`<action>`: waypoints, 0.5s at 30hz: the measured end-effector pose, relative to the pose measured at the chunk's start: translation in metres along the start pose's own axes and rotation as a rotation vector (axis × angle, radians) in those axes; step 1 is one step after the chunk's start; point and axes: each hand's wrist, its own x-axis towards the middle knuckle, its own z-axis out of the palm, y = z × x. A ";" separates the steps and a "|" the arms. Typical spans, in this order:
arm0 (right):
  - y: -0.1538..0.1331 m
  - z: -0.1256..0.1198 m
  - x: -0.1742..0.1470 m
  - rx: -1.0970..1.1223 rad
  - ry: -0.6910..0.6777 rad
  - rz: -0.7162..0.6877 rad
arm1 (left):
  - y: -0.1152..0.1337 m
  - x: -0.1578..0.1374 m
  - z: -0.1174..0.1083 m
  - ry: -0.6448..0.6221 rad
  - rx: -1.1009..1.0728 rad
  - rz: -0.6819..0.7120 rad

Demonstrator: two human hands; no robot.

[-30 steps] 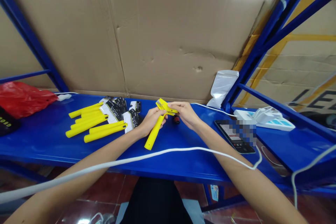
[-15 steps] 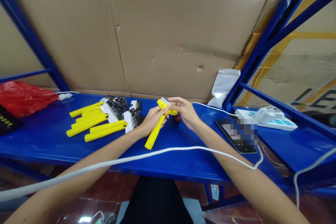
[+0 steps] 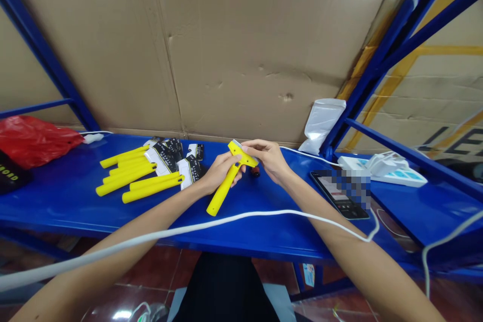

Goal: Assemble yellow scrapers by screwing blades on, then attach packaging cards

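Observation:
A yellow scraper [image 3: 222,192] with a T-shaped head and a metal blade [image 3: 237,145] along its top edge is held above the blue shelf. My left hand [image 3: 221,171] is closed round its neck, where handle and head meet. At the blade side, my right hand [image 3: 266,156] pinches the head's edge between thumb and fingers. Partly behind that hand, a small dark red object [image 3: 255,171] rests on the shelf. To the left lie several yellow handles [image 3: 126,179], with black-and-white printed cards [image 3: 164,158] at their right ends.
A white cable [image 3: 241,215] crosses in front of my forearms. At the right are a phone [image 3: 337,193], a power strip [image 3: 403,177] and a white plastic bag [image 3: 323,123]. A red bag [image 3: 37,141] sits at the far left. Cardboard [image 3: 241,60] backs the blue shelf [image 3: 264,241].
The scraper's head has turned so its flat face shows more fully. My right hand's fingers have shifted slightly right along the head. My left hand keeps its hold.

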 end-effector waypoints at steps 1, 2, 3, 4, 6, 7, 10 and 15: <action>0.000 0.000 0.000 0.003 -0.001 0.001 | 0.000 -0.001 0.000 -0.018 0.006 0.006; 0.000 0.000 0.000 0.003 -0.001 0.001 | 0.001 -0.001 0.000 -0.033 0.009 0.009; 0.000 0.000 0.000 0.002 0.000 0.003 | 0.001 -0.002 0.000 -0.046 0.006 0.010; 0.000 0.000 0.000 0.002 -0.001 0.006 | 0.000 -0.002 0.000 -0.055 -0.002 0.009; 0.000 0.000 0.001 0.016 -0.008 0.020 | 0.000 -0.003 0.000 -0.065 -0.025 0.011; -0.001 0.001 0.001 0.030 -0.016 0.032 | 0.000 -0.003 0.000 -0.068 -0.034 0.015; -0.004 0.002 0.000 0.088 -0.051 0.078 | 0.001 -0.005 0.002 -0.071 -0.036 0.036; -0.014 0.005 -0.004 0.160 -0.130 0.146 | 0.006 -0.008 0.006 -0.062 -0.016 0.084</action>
